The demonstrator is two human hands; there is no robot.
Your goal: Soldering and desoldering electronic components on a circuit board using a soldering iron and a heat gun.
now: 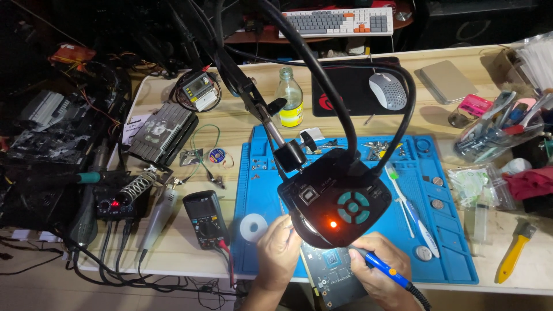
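A dark circuit board (337, 270) lies at the front edge of the blue work mat (455, 242), partly hidden under a black lamp or magnifier head (337, 198) on a gooseneck arm. My right hand (377, 268) grips a blue-handled soldering iron (386, 269), its tip pointing left over the board. My left hand (278, 250) rests on the mat at the board's left edge, fingers curled toward the lamp head; whether it holds something thin is hidden. A white roll of tape (254, 226) sits just left of that hand.
A black multimeter (205, 217), a soldering station (115, 203) and a metal-finned box (163, 132) stand to the left. A glass bottle (290, 97), mouse (387, 90) and keyboard (337, 22) sit behind. A toothbrush (410, 207), tool tub (495, 132) and yellow scraper (515, 250) are at right.
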